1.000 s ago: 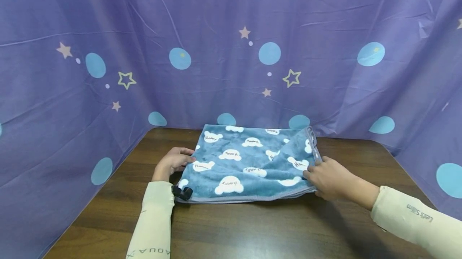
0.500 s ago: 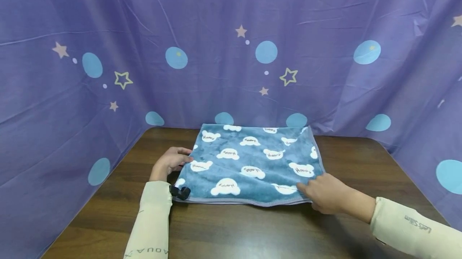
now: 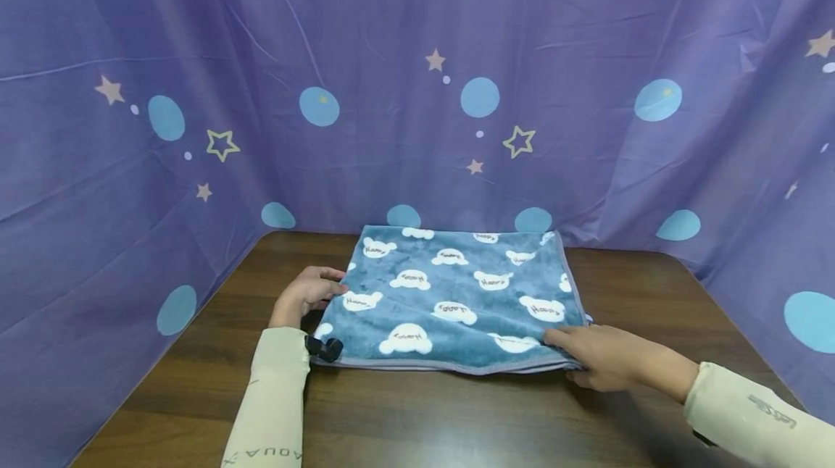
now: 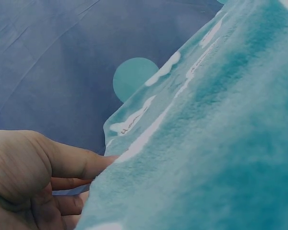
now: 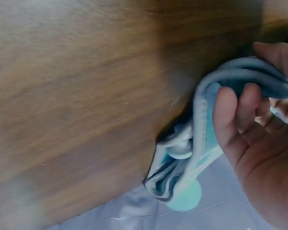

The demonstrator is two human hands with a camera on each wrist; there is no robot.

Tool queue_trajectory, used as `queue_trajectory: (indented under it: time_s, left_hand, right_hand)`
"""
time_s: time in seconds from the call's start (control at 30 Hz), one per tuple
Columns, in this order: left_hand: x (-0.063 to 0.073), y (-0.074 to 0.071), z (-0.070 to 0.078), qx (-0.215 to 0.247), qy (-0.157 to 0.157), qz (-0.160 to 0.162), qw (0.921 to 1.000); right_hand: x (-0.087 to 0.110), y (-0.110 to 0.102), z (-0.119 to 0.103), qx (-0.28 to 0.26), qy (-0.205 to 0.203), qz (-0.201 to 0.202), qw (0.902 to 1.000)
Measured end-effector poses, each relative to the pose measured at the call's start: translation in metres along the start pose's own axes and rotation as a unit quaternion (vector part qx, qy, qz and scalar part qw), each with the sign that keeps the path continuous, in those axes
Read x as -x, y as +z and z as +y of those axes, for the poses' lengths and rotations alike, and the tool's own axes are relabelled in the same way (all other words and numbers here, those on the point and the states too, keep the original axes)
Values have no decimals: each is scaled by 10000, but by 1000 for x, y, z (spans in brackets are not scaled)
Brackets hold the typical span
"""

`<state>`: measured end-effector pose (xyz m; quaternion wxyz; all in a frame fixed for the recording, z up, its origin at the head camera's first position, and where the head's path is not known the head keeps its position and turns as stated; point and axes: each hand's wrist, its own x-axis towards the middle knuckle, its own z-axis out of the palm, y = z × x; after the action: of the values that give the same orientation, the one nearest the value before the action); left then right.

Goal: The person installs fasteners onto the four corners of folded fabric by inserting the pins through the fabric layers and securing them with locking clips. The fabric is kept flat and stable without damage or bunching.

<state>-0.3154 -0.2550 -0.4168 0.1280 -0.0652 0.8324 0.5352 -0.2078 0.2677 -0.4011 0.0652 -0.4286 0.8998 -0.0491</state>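
A blue fleece blanket (image 3: 417, 308) with white bear-head prints lies folded into a rough rectangle on the table. My left hand (image 3: 309, 293) holds its left edge. In the left wrist view the thumb (image 4: 84, 163) lies against the fabric, while the other fingers run behind the edge. At the near right corner my right hand (image 3: 603, 356) grips the blanket's layers. The right wrist view shows the fingers (image 5: 225, 108) curled at the stacked grey-trimmed edges (image 5: 199, 110), with layers bowed between them and the thumb. Loose folds hang open along that side.
The dark wooden table (image 3: 443, 417) extends around the blanket. A purple curtain (image 3: 391, 77) with stars and blue dots stands behind and at both sides, close to the blanket's far edge. A black wrist strap device (image 3: 325, 347) overlaps the blanket's near left corner.
The right hand has moved toward me along the right edge to the near corner. The rumpled, turned-up right side now lies flatter. The left hand has stayed at the left edge.
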Motion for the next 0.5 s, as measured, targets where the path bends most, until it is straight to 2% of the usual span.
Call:
queue_trajectory:
  time_s: [0.13, 0.2, 0.33, 0.4, 0.5]
  left_hand:
    - [-2, -1, -3, 43, -6, 38, 10000]
    - [-3, -2, -3, 40, 4, 87, 10000]
    - [0, -2, 3, -187, 68, 428, 9989]
    - [2, -1, 9, -412, 231, 624, 9969]
    - [5, 2, 18, -807, 543, 870, 9914]
  right_hand:
    - [1, -5, 5, -431, -173, -63, 9989]
    - [-1, -12, 6, -777, -211, -222, 9965]
    - [-9, -28, 6, -1358, -88, -452, 9897]
    - [-16, -34, 6, -1520, 16, -411, 9875]
    - [-27, -39, 6, -1493, 111, -91, 9887]
